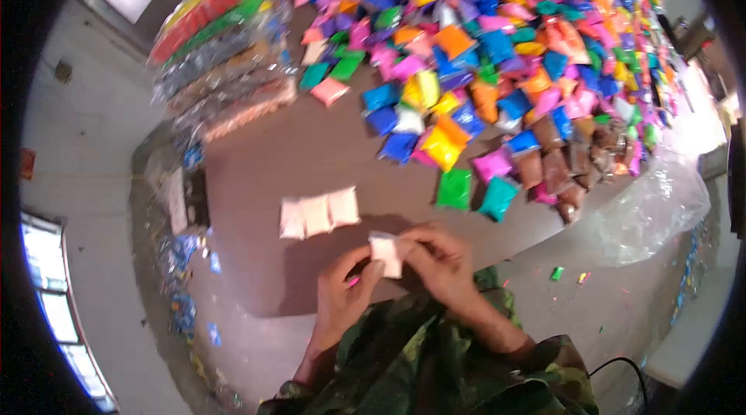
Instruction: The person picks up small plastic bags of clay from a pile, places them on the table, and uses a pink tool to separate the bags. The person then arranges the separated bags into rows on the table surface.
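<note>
Near the table's front edge, my left hand (347,288) pinches the left side of a small pale pink packet (386,259). My right hand (443,266) has its fingertips closed on the same packet's upper right side. A bit of bright pink (353,281) shows by my left palm; what it is I cannot make out. Just beyond my left hand, three pale pink packets (317,214) lie side by side on the brown table (256,174), touching one another. Green (454,189) and teal (497,198) packets lie beyond my right hand.
A large heap of colourful packets (497,42) covers the table's far side and right. Long clear bags of sorted packets (221,50) are stacked at the far left. A clear plastic bag (653,209) hangs at the right edge. Scraps (557,273) litter the floor.
</note>
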Demonstrator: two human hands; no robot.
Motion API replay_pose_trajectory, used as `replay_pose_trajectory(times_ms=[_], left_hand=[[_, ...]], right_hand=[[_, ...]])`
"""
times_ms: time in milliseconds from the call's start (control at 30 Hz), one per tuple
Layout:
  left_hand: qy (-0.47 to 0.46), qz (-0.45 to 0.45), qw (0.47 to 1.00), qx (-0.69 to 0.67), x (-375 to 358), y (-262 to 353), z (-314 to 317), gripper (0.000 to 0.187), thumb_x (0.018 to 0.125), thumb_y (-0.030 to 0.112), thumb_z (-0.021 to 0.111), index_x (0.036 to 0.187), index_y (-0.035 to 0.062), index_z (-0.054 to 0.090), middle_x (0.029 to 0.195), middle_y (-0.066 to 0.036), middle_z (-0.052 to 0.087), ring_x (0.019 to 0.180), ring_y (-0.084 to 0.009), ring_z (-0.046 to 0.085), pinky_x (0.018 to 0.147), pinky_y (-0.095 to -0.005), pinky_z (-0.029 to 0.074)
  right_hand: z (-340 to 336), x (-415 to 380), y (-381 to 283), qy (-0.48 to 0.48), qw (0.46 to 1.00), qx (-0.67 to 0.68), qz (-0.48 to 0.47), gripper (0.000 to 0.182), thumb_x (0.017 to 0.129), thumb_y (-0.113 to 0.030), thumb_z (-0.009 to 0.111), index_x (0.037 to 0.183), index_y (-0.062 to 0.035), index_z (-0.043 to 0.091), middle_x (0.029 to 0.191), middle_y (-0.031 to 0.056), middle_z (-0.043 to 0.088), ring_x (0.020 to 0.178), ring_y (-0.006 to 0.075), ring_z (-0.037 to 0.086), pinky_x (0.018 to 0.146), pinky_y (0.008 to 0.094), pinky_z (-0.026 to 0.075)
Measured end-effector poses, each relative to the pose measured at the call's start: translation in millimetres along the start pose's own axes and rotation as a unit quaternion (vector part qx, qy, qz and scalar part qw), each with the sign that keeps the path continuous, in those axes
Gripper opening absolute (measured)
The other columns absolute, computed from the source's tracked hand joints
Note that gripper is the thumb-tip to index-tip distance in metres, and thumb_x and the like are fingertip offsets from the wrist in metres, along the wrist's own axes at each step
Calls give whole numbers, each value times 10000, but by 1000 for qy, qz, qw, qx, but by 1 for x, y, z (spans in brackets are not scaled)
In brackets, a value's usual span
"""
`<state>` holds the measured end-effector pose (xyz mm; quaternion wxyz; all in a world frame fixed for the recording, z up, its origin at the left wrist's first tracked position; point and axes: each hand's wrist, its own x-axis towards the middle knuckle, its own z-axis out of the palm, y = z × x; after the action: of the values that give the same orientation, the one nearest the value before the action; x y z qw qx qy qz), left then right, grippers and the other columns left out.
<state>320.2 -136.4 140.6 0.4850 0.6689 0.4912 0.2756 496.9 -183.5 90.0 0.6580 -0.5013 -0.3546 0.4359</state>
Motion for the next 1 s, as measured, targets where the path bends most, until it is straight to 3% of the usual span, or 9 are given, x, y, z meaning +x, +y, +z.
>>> replay_pose_trajectory(times_ms=[100,233,367,467,567,600,700,800,1000], left_hand=[[5,31,999,45,-4,-9,-9,291,992,177,754,1219,-3,732,1037,-71,774,946,-126,692,850,-304,562],[86,40,994,59,-5,-17,-26,248,994,155,748,1185,-2,728,968,-50,750,854,-109,674,757,-284,550],[203,17,979,-22,18,-60,-76,276,1002,170,734,1217,-3,725,860,-8,705,700,-54,579,632,-220,464],[211,-62,974,-49,38,-56,-101,282,997,174,742,1214,-6,727,848,-8,693,682,-57,571,604,-222,454],[217,-92,971,-33,51,-69,-102,288,989,192,755,1200,-3,736,862,-19,700,654,-60,551,578,-233,443],[220,-103,970,-8,54,-73,-102,284,977,209,769,1172,3,753,886,-26,717,703,-80,587,633,-246,479],[252,42,959,122,62,-86,-98,253,946,172,778,1111,-19,759,850,-32,715,770,-107,625,686,-271,506],[215,-14,967,134,59,-76,-102,294,970,214,757,1159,-12,757,976,-55,735,902,-130,651,813,-282,524],[212,-22,967,136,56,-70,-104,246,976,161,707,1171,20,757,961,-63,747,843,-149,662,786,-304,535]], right_hand=[[7,2,-5,-7,998,-46,-44,89,934,-16,773,1017,4,750,962,91,728,892,171,678,802,303,543],[11,5,-12,8,974,-152,-166,73,931,-20,780,994,-2,747,952,103,723,885,187,685,787,312,547],[0,10,-10,43,987,-127,-86,91,928,-20,778,1012,-1,747,957,96,721,863,180,679,764,317,544],[-9,5,0,17,985,-166,-50,107,923,-27,775,1027,-16,750,942,99,718,837,183,675,738,317,541],[-10,5,-1,-8,963,-247,-112,112,914,-41,782,1023,-34,756,917,110,716,793,198,682,695,321,544],[-9,5,-2,-11,962,-249,-110,117,911,-42,783,1025,-38,758,912,113,716,776,203,683,680,323,545],[-7,7,-5,-14,961,-256,-107,126,903,-45,786,1027,-46,761,899,120,716,732,212,686,641,324,545],[-6,7,-5,-16,959,-262,-108,126,903,-47,785,1027,-45,761,902,121,718,717,211,688,625,318,546],[-7,7,-1,-22,956,-268,-113,122,904,-50,785,1023,-38,758,927,125,725,728,212,696,626,314,551]])
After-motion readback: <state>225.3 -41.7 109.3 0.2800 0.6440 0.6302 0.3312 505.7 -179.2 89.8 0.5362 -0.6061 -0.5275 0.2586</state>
